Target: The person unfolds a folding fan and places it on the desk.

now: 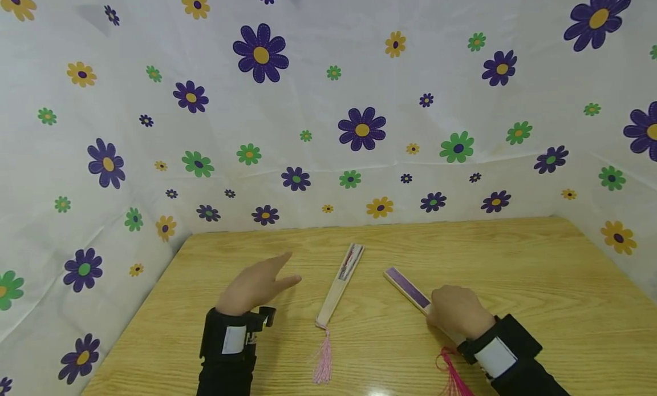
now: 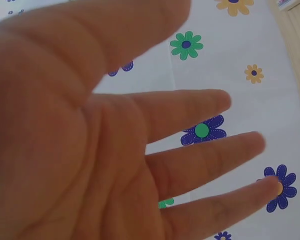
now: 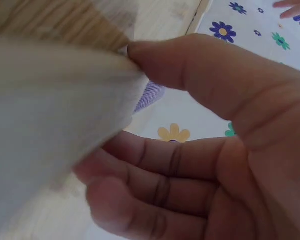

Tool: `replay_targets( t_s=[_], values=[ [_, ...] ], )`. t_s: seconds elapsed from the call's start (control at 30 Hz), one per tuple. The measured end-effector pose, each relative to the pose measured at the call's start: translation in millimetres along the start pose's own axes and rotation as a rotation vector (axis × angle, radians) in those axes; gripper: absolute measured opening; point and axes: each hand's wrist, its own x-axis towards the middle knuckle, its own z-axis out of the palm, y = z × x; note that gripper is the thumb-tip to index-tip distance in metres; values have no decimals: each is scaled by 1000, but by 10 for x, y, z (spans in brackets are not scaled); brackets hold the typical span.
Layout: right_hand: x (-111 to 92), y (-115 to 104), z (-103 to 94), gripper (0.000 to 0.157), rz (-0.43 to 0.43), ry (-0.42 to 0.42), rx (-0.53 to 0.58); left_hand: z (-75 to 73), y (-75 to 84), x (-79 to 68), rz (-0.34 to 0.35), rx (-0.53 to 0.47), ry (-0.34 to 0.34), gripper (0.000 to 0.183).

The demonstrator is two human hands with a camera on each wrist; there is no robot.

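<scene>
My right hand (image 1: 458, 311) grips a folded hand fan (image 1: 408, 289) with a purple covering and pale wooden sticks, low over the right half of the table. In the right wrist view the fan's pale side (image 3: 59, 125) lies between the thumb and the curled fingers. A bright pink tassel (image 1: 454, 379) hangs from its near end. My left hand (image 1: 252, 286) is held over the left half with fingers extended and holds nothing; its palm (image 2: 89, 165) shows in the left wrist view. Between the hands lies a second folded fan (image 1: 341, 283), with a light pink tassel (image 1: 323, 359).
The wooden table (image 1: 205, 270) reaches back to a white cloth (image 1: 308, 99) with purple, green and yellow flowers, which stands as a backdrop behind and at both sides. Black wrist bands (image 1: 226, 339) with camera mounts sit on both wrists.
</scene>
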Motion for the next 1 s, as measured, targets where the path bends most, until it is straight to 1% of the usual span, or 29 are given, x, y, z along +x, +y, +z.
replay_targets(
  t_s=[0.07, 0.13, 0.23, 0.3, 0.37, 0.47, 0.53, 0.57, 0.63, 0.7, 0.77, 0.83, 0.87, 0.93, 1.0],
  values=[
    [8, 2, 18, 17, -12, 10, 42, 8, 6, 1, 3, -15, -20, 62],
    [21, 6, 32, 17, -21, 16, 85, 16, 22, 1, 8, -14, -24, 61],
    [29, 15, 25, 15, -37, 26, 130, 41, 65, 7, 24, 2, -11, 59],
    [24, 14, -9, 11, -27, 22, 156, 70, 115, 14, 51, 27, 14, 56],
    [18, 6, -57, 13, -27, 13, 185, 118, 180, 31, 96, 69, 68, 50],
    [13, -52, -151, 16, -43, 7, 256, 220, 318, 76, 181, 125, 198, 36],
    [9, -122, -218, 17, -68, 19, 315, 298, 439, 110, 242, 109, 286, 26],
    [5, -166, -252, 17, -80, 34, 340, 339, 506, 126, 274, 80, 321, 23],
    [-8, -269, -321, 19, -84, 68, 385, 421, 642, 147, 337, -27, 348, 24],
    [-24, -386, -379, 19, -67, 110, 412, 500, 768, 157, 393, -170, 330, 28],
    [-41, -507, -416, 19, -40, 148, 429, 574, 869, 164, 423, -322, 283, 34],
    [-64, -635, -427, 18, -3, 186, 440, 642, 935, 178, 425, -468, 232, 36],
    [-75, -697, -423, 18, 15, 207, 437, 670, 957, 185, 414, -527, 215, 35],
    [-92, -810, -401, 19, 30, 259, 421, 717, 973, 207, 386, -627, 197, 31],
    [-98, -904, -382, 21, 39, 302, 383, 750, 961, 230, 363, -704, 185, 24]
  ],
)
